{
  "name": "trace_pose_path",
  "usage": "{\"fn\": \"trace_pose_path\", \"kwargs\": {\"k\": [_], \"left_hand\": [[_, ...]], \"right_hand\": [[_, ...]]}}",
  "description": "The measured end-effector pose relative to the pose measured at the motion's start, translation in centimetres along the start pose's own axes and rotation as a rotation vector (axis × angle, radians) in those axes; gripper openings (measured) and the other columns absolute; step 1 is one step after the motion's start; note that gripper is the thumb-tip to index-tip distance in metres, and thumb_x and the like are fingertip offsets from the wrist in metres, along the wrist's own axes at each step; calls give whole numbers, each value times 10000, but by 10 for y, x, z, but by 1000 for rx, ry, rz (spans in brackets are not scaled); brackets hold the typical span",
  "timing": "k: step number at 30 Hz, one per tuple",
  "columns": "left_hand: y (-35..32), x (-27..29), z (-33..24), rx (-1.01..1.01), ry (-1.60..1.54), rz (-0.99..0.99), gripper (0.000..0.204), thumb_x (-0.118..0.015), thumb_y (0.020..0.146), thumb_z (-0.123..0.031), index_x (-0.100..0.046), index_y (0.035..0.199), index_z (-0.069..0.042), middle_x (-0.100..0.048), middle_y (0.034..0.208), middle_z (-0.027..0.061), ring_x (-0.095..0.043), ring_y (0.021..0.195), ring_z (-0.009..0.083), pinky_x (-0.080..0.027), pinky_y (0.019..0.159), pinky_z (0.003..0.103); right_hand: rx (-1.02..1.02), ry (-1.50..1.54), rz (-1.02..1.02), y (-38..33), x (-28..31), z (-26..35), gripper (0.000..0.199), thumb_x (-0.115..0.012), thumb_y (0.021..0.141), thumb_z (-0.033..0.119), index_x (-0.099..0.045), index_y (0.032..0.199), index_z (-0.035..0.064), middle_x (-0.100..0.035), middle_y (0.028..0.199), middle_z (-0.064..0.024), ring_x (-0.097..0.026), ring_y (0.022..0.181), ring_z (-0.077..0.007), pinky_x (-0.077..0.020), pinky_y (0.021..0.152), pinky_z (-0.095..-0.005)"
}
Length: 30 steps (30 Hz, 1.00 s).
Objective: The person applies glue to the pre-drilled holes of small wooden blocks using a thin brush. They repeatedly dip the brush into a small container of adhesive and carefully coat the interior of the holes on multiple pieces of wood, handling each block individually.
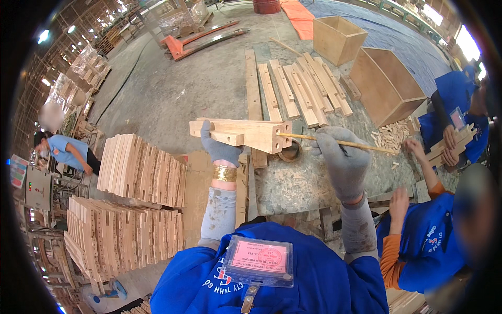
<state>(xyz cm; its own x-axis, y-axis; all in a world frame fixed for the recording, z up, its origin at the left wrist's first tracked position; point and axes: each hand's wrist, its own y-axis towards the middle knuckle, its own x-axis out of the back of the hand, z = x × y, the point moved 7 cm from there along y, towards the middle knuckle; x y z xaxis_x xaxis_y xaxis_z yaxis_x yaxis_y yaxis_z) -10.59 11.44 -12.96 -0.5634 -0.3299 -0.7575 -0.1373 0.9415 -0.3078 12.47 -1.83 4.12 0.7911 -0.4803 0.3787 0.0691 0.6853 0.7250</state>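
My left hand (220, 147), in a grey glove, is closed around pale wooden pieces (256, 130), held level above the bench's left edge. Round holes show in their right-hand ends. Between the fingers of my gloved right hand (342, 165) is a thin wooden stick (374, 147). Its left tip meets one of those holes; whether it goes inside cannot be made out. Just below the stick, a small round pot (291, 152) stands on the bench, partly hidden by the wood.
Several wooden bars (293, 89) lie across the grey bench (293, 191). Beyond them stand two plywood boxes (387, 83). A pile of dowels (392, 137) lies right, near co-workers' hands (400, 201). Stacked wooden parts (141, 172) rise at left. A red pallet jack (178, 47) sits on the floor.
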Motion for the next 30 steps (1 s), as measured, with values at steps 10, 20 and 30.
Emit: {"fn": "trace_pose_path", "kwargs": {"k": [10,20,30], "left_hand": [[-1,-3,-3,-31,24,-66,584,-576,728,-504,-448,1138,-109,-512,1067,104,-519,961,291,-443,778,479],[3,-15,5,-9,-7,-12,577,-562,738,-518,-451,1131,-111,-523,1054,102,-527,958,286,-449,772,473],[-2,-35,22,22,22,17,547,-562,738,-517,-478,1099,-114,-534,1038,93,-532,945,279,-456,777,463]], "right_hand": [[-589,527,-216,-13,8,-33,86,-528,814,-24,-609,810,-53,-638,835,-88,-637,633,-144,-510,547,-212],[-340,278,-83,-12,16,-14,133,-523,825,33,-616,767,-40,-623,692,-85,-605,628,-128,-477,577,-225],[-150,216,82,-15,27,-6,67,-584,795,-18,-599,858,-2,-616,752,-99,-607,621,-183,-473,551,-274]]}}
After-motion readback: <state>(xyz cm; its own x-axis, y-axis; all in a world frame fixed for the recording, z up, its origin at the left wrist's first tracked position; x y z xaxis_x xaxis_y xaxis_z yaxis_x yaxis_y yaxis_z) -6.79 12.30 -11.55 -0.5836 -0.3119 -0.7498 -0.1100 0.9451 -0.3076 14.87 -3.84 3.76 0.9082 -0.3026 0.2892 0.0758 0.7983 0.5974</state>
